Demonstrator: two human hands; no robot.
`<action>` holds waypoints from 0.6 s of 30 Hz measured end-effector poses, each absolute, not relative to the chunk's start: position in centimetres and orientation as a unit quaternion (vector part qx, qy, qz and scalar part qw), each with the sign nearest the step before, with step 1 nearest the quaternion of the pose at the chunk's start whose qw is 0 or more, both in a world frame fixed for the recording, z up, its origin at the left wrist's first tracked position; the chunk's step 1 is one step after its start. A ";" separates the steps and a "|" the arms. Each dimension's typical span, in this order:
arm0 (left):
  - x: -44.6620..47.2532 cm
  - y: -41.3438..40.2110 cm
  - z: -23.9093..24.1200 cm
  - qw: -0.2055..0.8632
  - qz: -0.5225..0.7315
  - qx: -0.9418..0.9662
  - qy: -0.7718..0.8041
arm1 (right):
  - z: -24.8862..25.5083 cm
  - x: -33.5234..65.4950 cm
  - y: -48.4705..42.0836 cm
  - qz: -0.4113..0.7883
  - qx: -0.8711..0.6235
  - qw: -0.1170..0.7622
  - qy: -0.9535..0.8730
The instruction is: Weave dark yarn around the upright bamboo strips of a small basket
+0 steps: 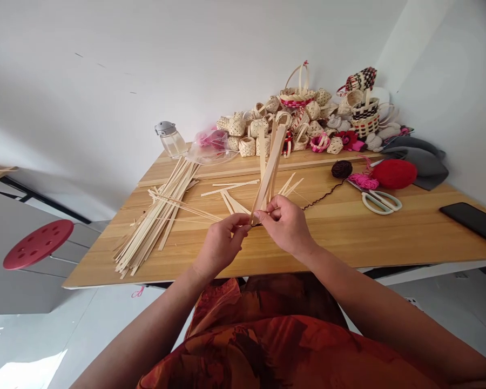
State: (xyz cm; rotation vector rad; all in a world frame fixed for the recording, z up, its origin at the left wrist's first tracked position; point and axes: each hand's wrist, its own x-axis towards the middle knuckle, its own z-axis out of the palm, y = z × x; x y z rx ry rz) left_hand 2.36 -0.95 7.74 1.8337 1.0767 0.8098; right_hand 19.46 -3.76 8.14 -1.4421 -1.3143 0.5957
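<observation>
Close in front of me, my right hand (289, 224) is closed in a pinch around the lower end of some pale wooden strips (272, 162), which fan upward and away. My left hand (223, 239) meets it there, thumb and forefinger pinched at the base of the strips. A bit of dark yarn shows between the two hands. Dark brown yarn (327, 194) runs from behind my right hand to a yarn ball (342, 169) on the table. My fingertips hide exactly how the yarn lies around the strips.
A pile of long strips (157, 221) lies at left on the wooden table (210, 265). Small woven baskets (259, 128) crowd the back. White-handled scissors (380, 202), red yarn (395, 173) and a black phone (472, 220) lie right. A water bottle (172, 140) stands back left.
</observation>
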 end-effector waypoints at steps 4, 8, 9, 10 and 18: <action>2.7 -0.1 7.8 0.383 0.330 0.740 0.443 | 8.2 19.5 -3.5 0.262 -0.600 0.513 -0.555; 2.6 0.9 8.1 0.388 0.323 0.740 0.444 | 8.6 19.9 -3.1 0.288 -0.596 0.488 -0.569; 2.5 1.1 8.2 0.391 0.325 0.739 0.441 | 8.8 20.0 -2.9 0.295 -0.592 0.484 -0.573; 2.5 1.3 8.3 0.397 0.327 0.737 0.438 | 9.0 20.1 -2.7 0.301 -0.588 0.481 -0.576; 2.1 2.2 8.1 0.441 0.335 0.721 0.416 | 9.3 20.4 -2.0 0.319 -0.574 0.486 -0.577</action>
